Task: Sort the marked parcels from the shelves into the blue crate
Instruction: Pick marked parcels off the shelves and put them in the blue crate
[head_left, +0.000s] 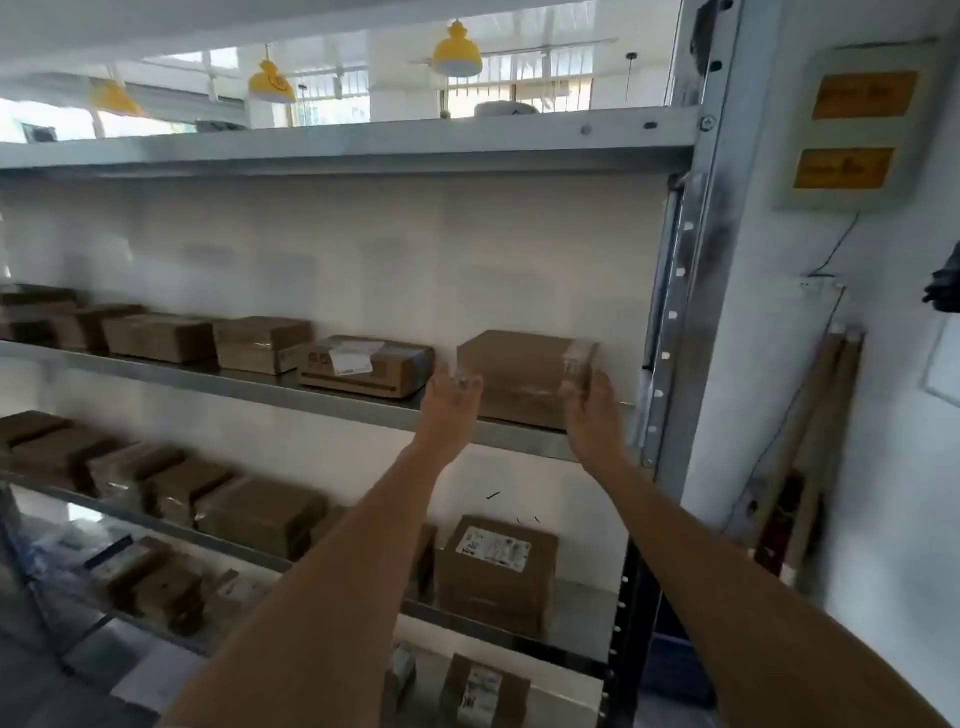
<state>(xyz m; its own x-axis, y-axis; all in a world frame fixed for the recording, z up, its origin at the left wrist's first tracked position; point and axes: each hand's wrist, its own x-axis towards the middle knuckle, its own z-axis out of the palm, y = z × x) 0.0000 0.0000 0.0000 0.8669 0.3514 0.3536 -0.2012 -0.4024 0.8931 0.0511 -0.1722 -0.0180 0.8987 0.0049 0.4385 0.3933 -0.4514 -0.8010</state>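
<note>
Bare forearms reach up from the bottom edge toward a grey metal shelf (363, 387). Left to right along it sit flat brown cardboard boxes, a taped box with a white label (363, 366), then a plain blocky parcel (522, 376) at the right end. Left hand (449, 410) spreads open, touching the parcel's left side; right hand (592, 415) presses its right side, fingers loose.
</note>
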